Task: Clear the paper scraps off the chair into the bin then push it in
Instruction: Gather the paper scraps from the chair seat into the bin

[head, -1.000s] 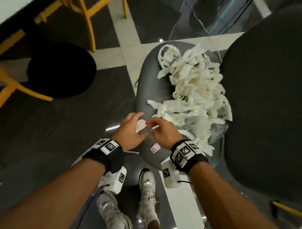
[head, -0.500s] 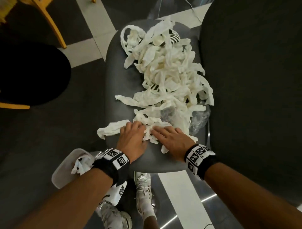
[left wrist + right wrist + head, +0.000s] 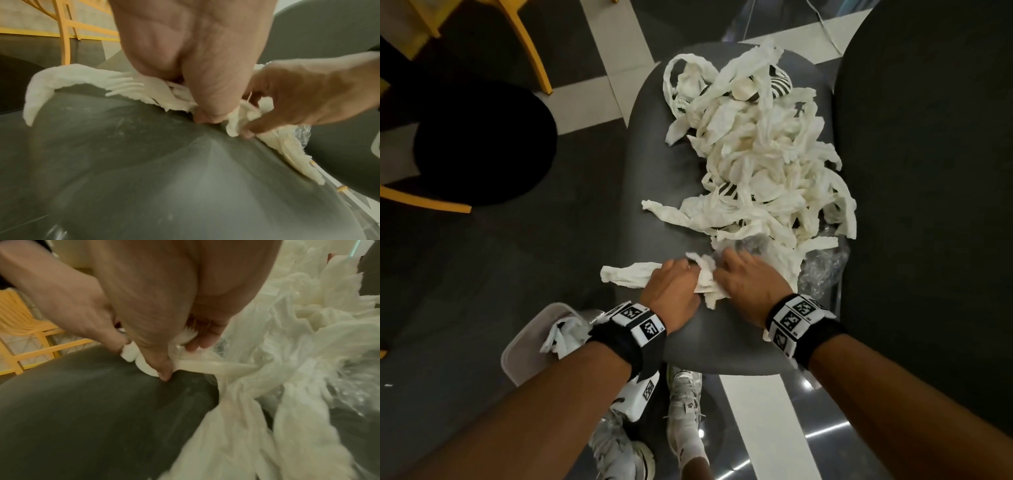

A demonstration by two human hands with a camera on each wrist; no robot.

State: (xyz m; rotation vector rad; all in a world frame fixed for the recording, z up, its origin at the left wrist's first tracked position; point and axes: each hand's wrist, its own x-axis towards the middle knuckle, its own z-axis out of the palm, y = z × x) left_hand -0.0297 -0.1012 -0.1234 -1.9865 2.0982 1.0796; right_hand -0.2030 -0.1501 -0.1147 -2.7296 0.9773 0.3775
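A heap of white paper scraps [image 3: 760,164] covers the far and right part of the grey chair seat [image 3: 661,192]. Near the seat's front, my left hand [image 3: 674,284] and right hand [image 3: 743,277] sit side by side, each with fingers curled into a bunch of scraps [image 3: 705,284] between them. A long strip [image 3: 626,274] trails left from under the left hand. The left wrist view shows that hand [image 3: 201,104] pinching paper [image 3: 82,76] against the seat. In the right wrist view, the right hand [image 3: 174,353] grips strips [image 3: 236,369]. The pale bin [image 3: 524,349] stands on the floor lower left, holding a few scraps.
A large dark round surface [image 3: 928,171] borders the chair on the right. Crinkled clear plastic [image 3: 822,267] lies at the seat's right edge. A yellow-legged chair with a black seat [image 3: 482,147] stands to the left. My white shoes [image 3: 685,411] are below the seat's front edge.
My hands went from meeting over the seat's front edge to lying flat on the nearest scraps, and now their fingers have curled in, bunching the paper between them.
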